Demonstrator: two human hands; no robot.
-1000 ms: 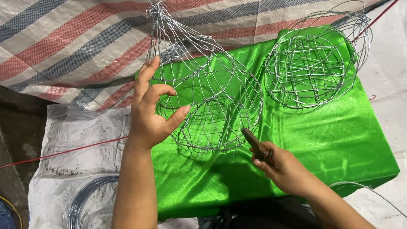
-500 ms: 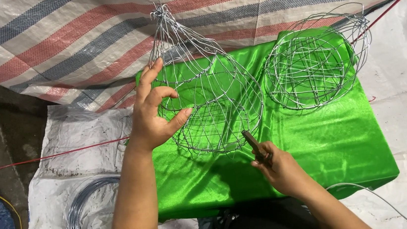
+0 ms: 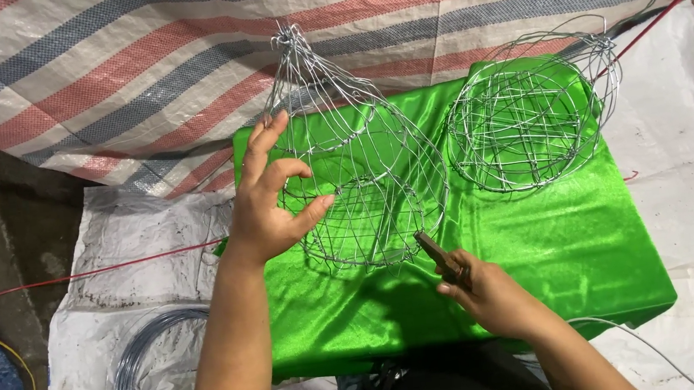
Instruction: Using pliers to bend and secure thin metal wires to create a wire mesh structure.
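A silver wire basket with a twisted top lies on its side on a bright green cloth. My left hand grips its wire frame at the left side, fingers hooked through the wires. My right hand holds dark pliers, whose tip touches the basket's round rim at the lower right. A second round wire basket rests on the cloth to the right, apart from both hands.
A striped red, grey and white tarp hangs behind. A white sheet covers the ground, with a coil of wire at lower left and a thin red cord across it.
The basket has tilted slightly in my left hand. My right hand with the pliers stays at the rim, barely shifted.
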